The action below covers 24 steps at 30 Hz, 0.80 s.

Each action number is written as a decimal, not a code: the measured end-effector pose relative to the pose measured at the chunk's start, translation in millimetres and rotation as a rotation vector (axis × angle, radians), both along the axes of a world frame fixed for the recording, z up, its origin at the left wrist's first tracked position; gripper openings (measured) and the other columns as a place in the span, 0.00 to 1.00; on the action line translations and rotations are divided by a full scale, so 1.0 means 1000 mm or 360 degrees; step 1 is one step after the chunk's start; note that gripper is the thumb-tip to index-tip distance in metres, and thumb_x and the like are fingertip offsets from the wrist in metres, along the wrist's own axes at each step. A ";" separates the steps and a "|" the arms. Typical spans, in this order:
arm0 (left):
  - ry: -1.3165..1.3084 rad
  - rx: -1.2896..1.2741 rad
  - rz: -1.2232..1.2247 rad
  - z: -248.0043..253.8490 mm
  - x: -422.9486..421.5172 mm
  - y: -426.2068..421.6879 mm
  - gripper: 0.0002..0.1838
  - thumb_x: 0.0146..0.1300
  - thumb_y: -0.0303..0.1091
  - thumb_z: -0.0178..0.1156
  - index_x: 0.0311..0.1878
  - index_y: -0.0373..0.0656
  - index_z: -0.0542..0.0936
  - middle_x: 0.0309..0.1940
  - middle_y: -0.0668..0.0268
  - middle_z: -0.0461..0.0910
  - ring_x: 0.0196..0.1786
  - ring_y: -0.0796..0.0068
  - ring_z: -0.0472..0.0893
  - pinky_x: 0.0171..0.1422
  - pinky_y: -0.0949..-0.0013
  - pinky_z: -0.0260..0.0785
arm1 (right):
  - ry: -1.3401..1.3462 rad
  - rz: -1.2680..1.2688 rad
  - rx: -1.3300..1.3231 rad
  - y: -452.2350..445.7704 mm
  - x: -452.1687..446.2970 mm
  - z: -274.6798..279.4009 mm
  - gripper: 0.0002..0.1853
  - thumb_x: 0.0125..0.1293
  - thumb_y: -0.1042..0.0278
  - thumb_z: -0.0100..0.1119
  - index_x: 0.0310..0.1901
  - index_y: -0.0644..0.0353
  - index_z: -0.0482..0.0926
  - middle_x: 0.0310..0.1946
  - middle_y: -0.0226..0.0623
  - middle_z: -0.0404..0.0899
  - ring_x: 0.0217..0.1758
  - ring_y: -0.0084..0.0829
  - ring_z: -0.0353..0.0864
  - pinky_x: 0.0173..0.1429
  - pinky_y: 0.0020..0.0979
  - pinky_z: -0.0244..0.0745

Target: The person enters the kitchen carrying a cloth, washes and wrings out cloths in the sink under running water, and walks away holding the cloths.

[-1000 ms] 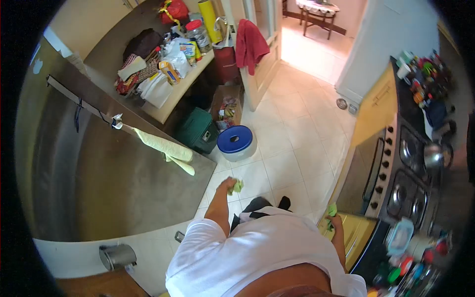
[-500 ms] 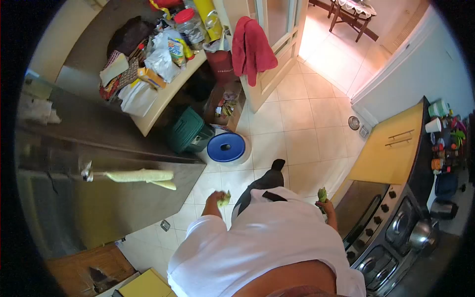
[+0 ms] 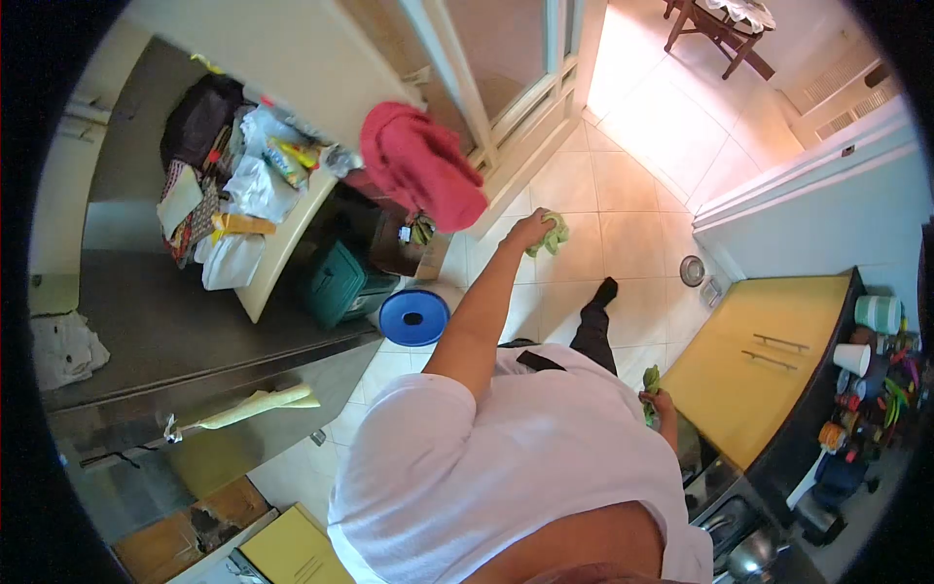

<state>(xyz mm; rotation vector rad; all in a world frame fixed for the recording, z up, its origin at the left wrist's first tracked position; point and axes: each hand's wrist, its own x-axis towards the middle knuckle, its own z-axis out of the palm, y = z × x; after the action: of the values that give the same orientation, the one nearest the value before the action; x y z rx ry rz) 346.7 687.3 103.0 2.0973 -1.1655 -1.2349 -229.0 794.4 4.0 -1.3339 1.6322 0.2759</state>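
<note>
My left hand (image 3: 529,228) reaches forward over the floor tiles, closed on a crumpled light-green cloth (image 3: 556,235) that hangs from the fingers. It is near the open door with the red towel (image 3: 423,165) draped over it. Low at my right side, my right hand (image 3: 662,401) is closed round a second, darker green crumpled cloth (image 3: 650,382), sticking out above and below the fist. Beside that hand stands the yellow cabinet (image 3: 749,360). Both cloths are small in view, and their folds hide their full shape.
On the left are a blue-lidded bucket (image 3: 413,317), a green bin (image 3: 341,282) and a shelf (image 3: 282,258) loaded with bags. A fridge (image 3: 321,365) has a pale cloth on its handle. The stove (image 3: 730,526) is at lower right, and a doorway opens ahead.
My left arm has swung up and forward with its cloth, from beside my body towards the door. I have stepped ahead, past the stove. The right hand keeps its cloth.
</note>
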 end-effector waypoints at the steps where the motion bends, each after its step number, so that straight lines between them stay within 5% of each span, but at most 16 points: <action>1: 0.0007 0.0039 0.0041 -0.002 -0.005 -0.019 0.26 0.57 0.51 0.47 0.57 0.51 0.68 0.46 0.49 0.76 0.49 0.51 0.76 0.52 0.58 0.67 | 0.0003 -0.0032 0.0011 -0.029 -0.003 0.001 0.32 0.38 0.46 0.73 0.38 0.65 0.79 0.30 0.43 0.81 0.33 0.33 0.80 0.39 0.35 0.72; 3: 0.0019 0.0123 0.0103 -0.002 -0.011 -0.043 0.26 0.57 0.51 0.47 0.56 0.49 0.68 0.47 0.50 0.76 0.49 0.52 0.76 0.51 0.57 0.68 | 0.0008 -0.0115 0.0037 -0.082 -0.013 0.010 0.31 0.38 0.47 0.73 0.38 0.65 0.79 0.30 0.42 0.81 0.33 0.32 0.80 0.39 0.35 0.72; 7: -0.0187 0.0500 -0.0130 -0.035 0.001 -0.051 0.18 0.55 0.45 0.49 0.35 0.42 0.80 0.36 0.50 0.79 0.41 0.54 0.79 0.45 0.54 0.69 | -0.0471 -0.0559 0.0027 -0.210 -0.029 0.020 0.24 0.40 0.58 0.73 0.38 0.64 0.78 0.30 0.40 0.81 0.31 0.32 0.79 0.39 0.32 0.73; 8: -0.0102 0.0326 -0.0313 -0.084 0.014 -0.039 0.16 0.53 0.43 0.51 0.34 0.41 0.81 0.36 0.51 0.80 0.40 0.55 0.79 0.45 0.56 0.70 | -0.0170 -0.0360 -0.0170 -0.244 -0.021 0.044 0.25 0.42 0.58 0.72 0.38 0.66 0.77 0.31 0.40 0.80 0.33 0.32 0.79 0.39 0.32 0.72; 9: -0.0252 0.0303 -0.0558 -0.079 0.015 -0.030 0.15 0.52 0.41 0.53 0.33 0.41 0.81 0.36 0.51 0.80 0.39 0.57 0.80 0.46 0.56 0.70 | 0.0142 -0.0164 -0.0343 -0.277 -0.008 0.066 0.25 0.44 0.57 0.72 0.39 0.67 0.76 0.32 0.39 0.80 0.35 0.32 0.79 0.39 0.32 0.72; 10: -0.0535 0.0635 -0.0575 -0.161 0.022 -0.014 0.16 0.52 0.43 0.53 0.35 0.42 0.81 0.36 0.51 0.80 0.39 0.58 0.80 0.45 0.56 0.70 | 0.0013 -0.0226 -0.0375 -0.304 0.002 0.074 0.25 0.42 0.56 0.72 0.39 0.65 0.77 0.32 0.41 0.80 0.34 0.33 0.79 0.39 0.33 0.72; 12: -0.0401 0.0393 -0.0676 -0.118 0.019 0.005 0.16 0.53 0.46 0.52 0.33 0.44 0.81 0.32 0.53 0.80 0.34 0.61 0.80 0.39 0.56 0.70 | -0.0109 -0.0202 -0.0367 -0.359 0.012 0.074 0.26 0.40 0.54 0.71 0.40 0.62 0.78 0.33 0.43 0.81 0.34 0.36 0.80 0.40 0.34 0.73; 14: 0.0014 0.0408 -0.0295 -0.094 0.007 0.019 0.16 0.57 0.44 0.49 0.37 0.43 0.80 0.34 0.58 0.79 0.37 0.66 0.77 0.44 0.60 0.67 | -0.0108 -0.0040 -0.0274 -0.410 0.034 0.072 0.27 0.40 0.52 0.71 0.40 0.61 0.78 0.35 0.45 0.81 0.36 0.39 0.80 0.41 0.36 0.74; 17: 0.1582 0.0167 0.0855 -0.053 -0.013 0.022 0.16 0.64 0.41 0.45 0.42 0.42 0.77 0.37 0.66 0.76 0.42 0.74 0.74 0.51 0.67 0.64 | -0.0031 0.0099 -0.0463 -0.466 0.075 0.072 0.24 0.41 0.51 0.70 0.36 0.61 0.80 0.35 0.46 0.81 0.39 0.42 0.80 0.44 0.38 0.74; 18: 0.1637 0.0112 0.0862 -0.038 -0.013 0.008 0.16 0.66 0.41 0.44 0.44 0.41 0.76 0.38 0.69 0.76 0.44 0.76 0.73 0.53 0.69 0.62 | -0.0037 0.0111 -0.0394 -0.479 0.089 0.071 0.26 0.40 0.50 0.71 0.38 0.61 0.80 0.36 0.46 0.81 0.40 0.40 0.80 0.44 0.37 0.74; 21: 0.0475 -0.0168 0.0123 0.055 -0.015 -0.100 0.14 0.66 0.39 0.43 0.43 0.42 0.76 0.37 0.70 0.75 0.44 0.76 0.72 0.53 0.69 0.62 | 0.0033 0.0191 -0.0304 -0.534 0.118 0.069 0.29 0.39 0.47 0.72 0.41 0.58 0.80 0.37 0.43 0.81 0.40 0.38 0.80 0.46 0.35 0.73; 24: 0.1465 -0.0224 0.0759 0.042 0.012 -0.202 0.14 0.65 0.38 0.46 0.45 0.41 0.75 0.37 0.65 0.73 0.43 0.74 0.72 0.55 0.67 0.61 | 0.0079 0.0186 -0.0253 -0.579 0.130 0.078 0.26 0.39 0.44 0.69 0.34 0.59 0.82 0.30 0.46 0.81 0.34 0.40 0.81 0.42 0.38 0.74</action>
<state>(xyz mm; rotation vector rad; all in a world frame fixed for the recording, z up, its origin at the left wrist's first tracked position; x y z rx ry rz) 358.9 485.2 144.5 1.2944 -0.3001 -1.5332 -98.9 215.0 81.8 -1.5568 1.6478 0.2548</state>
